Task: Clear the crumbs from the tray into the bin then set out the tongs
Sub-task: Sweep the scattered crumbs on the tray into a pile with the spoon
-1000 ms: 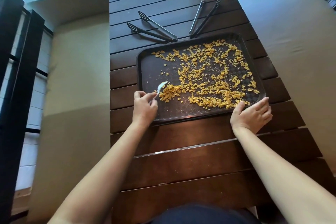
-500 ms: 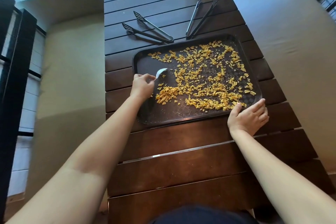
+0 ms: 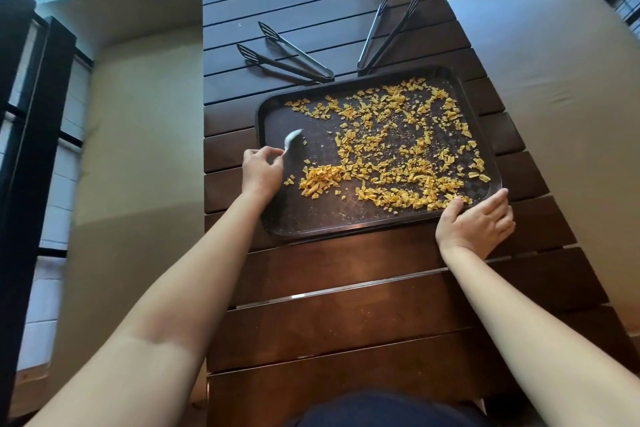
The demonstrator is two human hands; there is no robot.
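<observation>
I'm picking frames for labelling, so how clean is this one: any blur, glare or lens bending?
Head view: the spoon in the left hand is motion-smeared; crumbs and both tongs stay sharp; a glare streak lies on the near table slat; wide-angle bending curves the table edges.

Soft daylight comes in from the top corners of the frame. The middle is dim and brownish. A bright shine sits on the table [image 3: 294, 296] slat low in the middle. Straight lines bend near the edges. The spoon [image 3: 292, 139] looks blurry.
</observation>
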